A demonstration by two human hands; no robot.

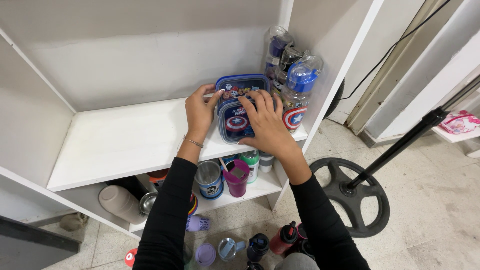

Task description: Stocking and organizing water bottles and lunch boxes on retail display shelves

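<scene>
Step in hand, by judgement: seating a stack of two lunch boxes at the right end of the upper shelf (125,142), close to the back wall. Left hand (200,111) flat against the left side of the stack, fingers curled over the top edge of the upper lunch box (242,85); not clamped, only bracing. Right hand (267,122) spread open across the front of the lower lunch box (234,124), fingers apart, palm pressing. For a clean result: even pressure from both sides, lids level, stack square to the shelf's front edge and just clear of the bottles (295,87) standing at the shelf's right end against the side panel. Risk, by judgement: tilting the upper box or knocking the nearest bottle. Appearance of the boxes: rounded-rectangle, translucent grey bodies with blue rims; cartoon figures printed on the upper one, a red, white and blue star-and-ring shield on the lower one. Lower shelf (250,192) below carrying cups and tumblers; more bottles on the floor (440,200).
</scene>
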